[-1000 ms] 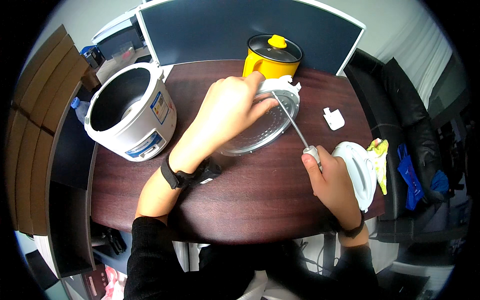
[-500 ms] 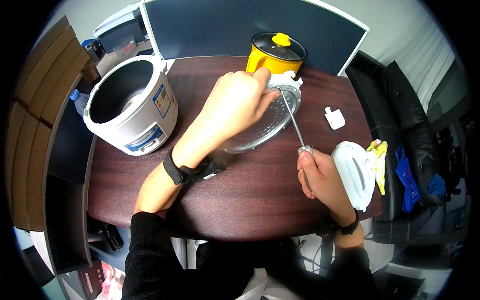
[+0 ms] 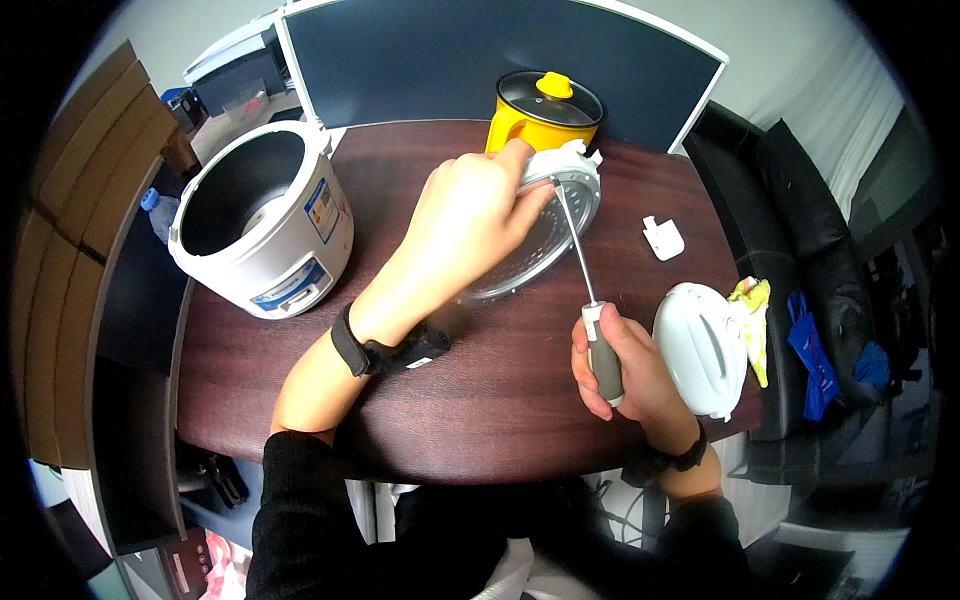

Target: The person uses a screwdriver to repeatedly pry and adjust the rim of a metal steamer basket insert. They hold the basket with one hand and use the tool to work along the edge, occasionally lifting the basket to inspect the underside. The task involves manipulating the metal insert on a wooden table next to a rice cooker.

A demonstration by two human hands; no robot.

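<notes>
My left hand (image 3: 470, 210) is closed on the far rim of a round rice cooker lid (image 3: 558, 246), tilted up off the table. Its perforated silver inner side and pale grey rim show, though my hand and wrist hide much of the left part. A screwdriver (image 3: 603, 358) with a grey handle lies in the fingers of my right hand (image 3: 648, 375). Its long metal shaft slants up to the lid's rim, with the tip at a spot beside my left thumb. Close to my right wrist rests a pale, oval cover with a handle (image 3: 703, 350).
A white rice cooker body (image 3: 262, 220), open on top, stands at the left. A yellow pot (image 3: 545, 115) with a glass lid is at the back before a dark partition (image 3: 500, 55). To the right lie a small white plastic piece (image 3: 663, 238) and a yellow-white cloth (image 3: 754, 325).
My right hand has shifted slightly left and its fingers have loosened around the handle, so more of it shows. The screwdriver tip stays at the rim. My left hand keeps its hold.
</notes>
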